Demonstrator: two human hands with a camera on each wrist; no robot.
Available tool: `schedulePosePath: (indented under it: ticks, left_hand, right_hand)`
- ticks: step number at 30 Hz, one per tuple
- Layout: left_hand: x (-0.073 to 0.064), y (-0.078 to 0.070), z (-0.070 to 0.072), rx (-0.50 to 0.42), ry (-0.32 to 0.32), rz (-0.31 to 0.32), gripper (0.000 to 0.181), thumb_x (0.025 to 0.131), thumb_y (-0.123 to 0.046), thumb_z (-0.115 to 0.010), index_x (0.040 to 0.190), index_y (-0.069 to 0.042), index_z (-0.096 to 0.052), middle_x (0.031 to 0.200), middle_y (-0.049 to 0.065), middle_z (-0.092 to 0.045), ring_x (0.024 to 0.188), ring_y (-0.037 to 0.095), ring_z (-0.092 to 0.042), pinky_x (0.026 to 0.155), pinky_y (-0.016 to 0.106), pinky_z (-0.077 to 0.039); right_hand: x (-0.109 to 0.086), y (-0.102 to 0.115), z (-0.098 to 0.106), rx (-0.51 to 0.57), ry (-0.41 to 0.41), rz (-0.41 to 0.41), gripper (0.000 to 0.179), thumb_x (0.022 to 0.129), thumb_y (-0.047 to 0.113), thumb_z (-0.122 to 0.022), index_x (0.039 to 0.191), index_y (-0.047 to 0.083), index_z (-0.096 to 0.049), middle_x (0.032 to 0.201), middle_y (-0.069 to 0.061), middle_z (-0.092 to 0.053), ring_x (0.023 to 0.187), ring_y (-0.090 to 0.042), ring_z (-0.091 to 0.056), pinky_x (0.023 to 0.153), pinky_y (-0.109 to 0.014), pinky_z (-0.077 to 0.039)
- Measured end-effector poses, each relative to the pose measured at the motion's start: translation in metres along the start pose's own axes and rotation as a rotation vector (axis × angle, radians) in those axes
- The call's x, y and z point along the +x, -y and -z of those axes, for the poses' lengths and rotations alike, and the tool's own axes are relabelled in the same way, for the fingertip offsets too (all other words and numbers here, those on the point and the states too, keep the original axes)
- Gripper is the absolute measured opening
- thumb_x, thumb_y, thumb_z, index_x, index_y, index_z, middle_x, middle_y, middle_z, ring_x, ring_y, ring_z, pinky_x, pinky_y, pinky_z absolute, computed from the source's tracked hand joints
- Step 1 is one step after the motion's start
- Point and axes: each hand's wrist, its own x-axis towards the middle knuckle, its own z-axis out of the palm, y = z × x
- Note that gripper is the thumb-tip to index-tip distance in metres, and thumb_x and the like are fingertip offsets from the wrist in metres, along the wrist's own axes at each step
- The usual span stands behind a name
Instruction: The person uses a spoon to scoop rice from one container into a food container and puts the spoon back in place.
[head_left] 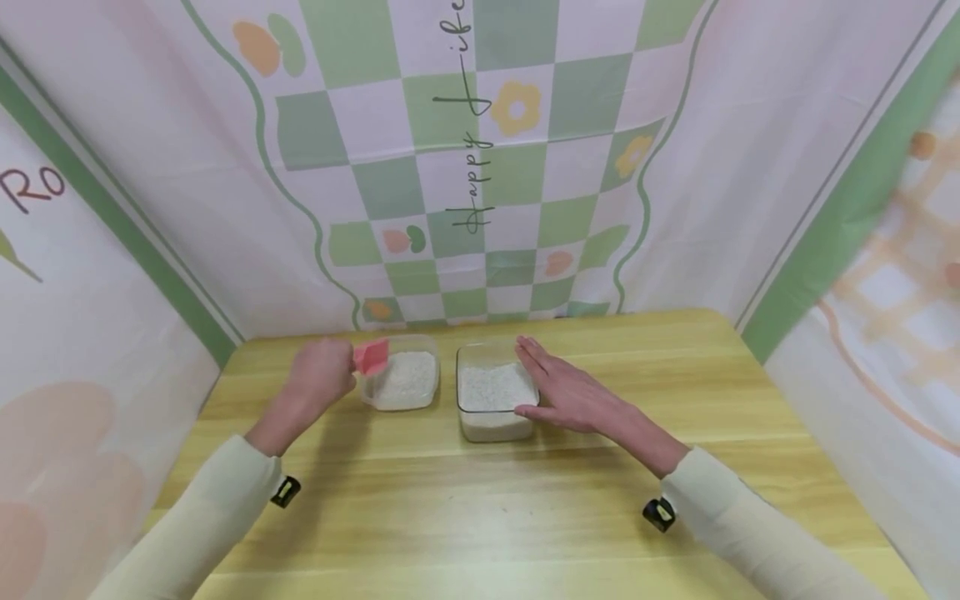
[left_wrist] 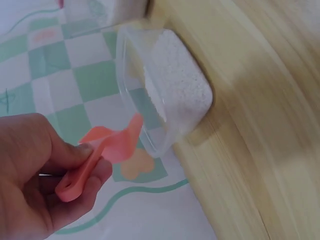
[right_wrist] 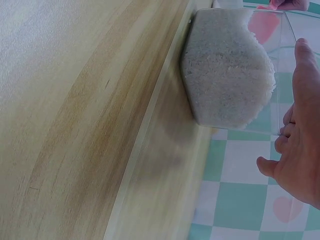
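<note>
My left hand (head_left: 318,375) pinches a pink scoop (left_wrist: 112,140) by its short handle, thumb on top. The scoop's bowl is at the left edge of a clear plastic container (head_left: 437,379), above rim height. White rice (head_left: 408,375) lies in that container. Whether the scoop holds any grains is hard to tell. To its right stands a squarish glass container (head_left: 491,431), filled with rice (right_wrist: 225,70) to well below its rim. My right hand (head_left: 573,396) rests at this container's right rim, its fingers extended and thumb apart.
Both containers stand near the back of a wood-grain table (head_left: 465,525), a narrow gap between them. A checked cloth (head_left: 480,192) hangs behind the table, with more printed cloth at both sides. Each cuff carries a small black device (head_left: 285,492).
</note>
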Motion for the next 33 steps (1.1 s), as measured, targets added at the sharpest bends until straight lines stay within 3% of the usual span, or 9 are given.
schedulePosePath:
  ticks: [2, 4, 7, 10, 13, 18, 23, 29, 33]
  left_hand:
    - [-0.001, -0.002, -0.002, 0.035, -0.021, -0.014, 0.011, 0.073, -0.003, -0.071, 0.068, -0.005, -0.062, 0.058, 0.004, -0.057, 0.052, 0.018, -0.053, 0.046, 0.033, -0.048]
    - [-0.002, -0.004, -0.003, 0.015, -0.027, -0.022, 0.011, 0.074, -0.003, -0.07, 0.066, -0.006, -0.063, 0.058, 0.003, -0.057, 0.052, 0.016, -0.051, 0.047, 0.033, -0.047]
    - [-0.004, -0.005, -0.002, -0.126, -0.028, -0.033, 0.01, 0.078, -0.003, -0.068, 0.07, -0.005, -0.072, 0.06, 0.002, -0.061, 0.053, 0.013, -0.044, 0.05, 0.029, -0.041]
    - [-0.004, -0.007, 0.003, -0.322, 0.018, -0.029, 0.016, 0.084, -0.004, -0.064, 0.076, -0.006, -0.078, 0.061, 0.0, -0.065, 0.052, 0.009, -0.041, 0.051, 0.025, -0.034]
    - [-0.005, -0.009, 0.012, -0.461, 0.079, -0.023, 0.017, 0.09, -0.006, -0.063, 0.087, -0.003, -0.08, 0.065, 0.002, -0.071, 0.051, 0.006, -0.051, 0.051, 0.022, -0.038]
    - [-0.006, -0.02, 0.028, -0.562, 0.155, -0.01, 0.019, 0.094, -0.009, -0.064, 0.103, 0.0, -0.077, 0.079, 0.006, -0.076, 0.067, 0.012, -0.071, 0.06, 0.024, -0.055]
    - [-0.002, -0.043, 0.043, -0.521, 0.156, -0.081, 0.017, 0.094, -0.01, -0.066, 0.1, -0.002, -0.078, 0.077, 0.004, -0.075, 0.064, 0.014, -0.069, 0.058, 0.024, -0.053]
    - [0.008, -0.073, 0.046, -0.283, -0.009, -0.27, 0.019, 0.087, -0.005, -0.067, 0.072, -0.011, -0.079, 0.062, -0.004, -0.066, 0.053, 0.007, -0.036, 0.055, 0.022, -0.034]
    - [0.017, -0.09, 0.043, -0.13, -0.076, -0.329, 0.028, 0.081, -0.002, -0.068, 0.056, -0.014, -0.064, 0.054, -0.006, -0.053, 0.054, 0.008, -0.032, 0.051, 0.023, -0.032]
  right_hand:
    - [0.0, 0.0, -0.001, -0.005, -0.006, 0.003, 0.096, 0.097, 0.061, -0.049, 0.158, -0.002, -0.01, 0.167, -0.019, -0.008, 0.155, -0.032, -0.012, 0.121, -0.049, -0.027]
    - [0.0, 0.0, -0.001, -0.006, -0.006, 0.003, 0.096, 0.097, 0.061, -0.048, 0.158, -0.002, -0.01, 0.167, -0.019, -0.008, 0.155, -0.033, -0.012, 0.121, -0.049, -0.028]
    - [-0.001, 0.0, -0.002, 0.0, -0.005, 0.004, 0.096, 0.097, 0.062, -0.048, 0.158, -0.002, -0.009, 0.167, -0.019, -0.007, 0.155, -0.033, -0.012, 0.121, -0.049, -0.027]
    - [0.0, 0.0, -0.002, 0.002, -0.007, 0.004, 0.096, 0.098, 0.062, -0.048, 0.158, -0.002, -0.009, 0.167, -0.019, -0.007, 0.155, -0.033, -0.012, 0.121, -0.05, -0.027]
    - [0.0, 0.0, -0.002, 0.002, -0.005, 0.002, 0.095, 0.098, 0.06, -0.049, 0.158, -0.002, -0.009, 0.167, -0.019, -0.007, 0.155, -0.032, -0.011, 0.121, -0.049, -0.027]
    - [0.0, -0.002, -0.002, 0.008, -0.003, 0.0, 0.095, 0.098, 0.058, -0.051, 0.158, -0.001, -0.008, 0.167, -0.018, -0.006, 0.155, -0.031, -0.01, 0.122, -0.048, -0.027]
    - [0.0, -0.003, -0.002, 0.014, -0.01, 0.001, 0.095, 0.098, 0.058, -0.051, 0.158, -0.001, -0.008, 0.167, -0.019, -0.007, 0.155, -0.032, -0.011, 0.121, -0.048, -0.027]
    - [0.0, -0.001, -0.001, 0.025, -0.02, 0.007, 0.095, 0.097, 0.058, -0.051, 0.158, -0.002, -0.009, 0.167, -0.019, -0.007, 0.155, -0.033, -0.012, 0.12, -0.049, -0.028]
    - [0.0, 0.001, 0.0, 0.025, -0.016, 0.007, 0.095, 0.097, 0.058, -0.051, 0.158, -0.002, -0.009, 0.167, -0.019, -0.006, 0.155, -0.033, -0.012, 0.121, -0.049, -0.028]
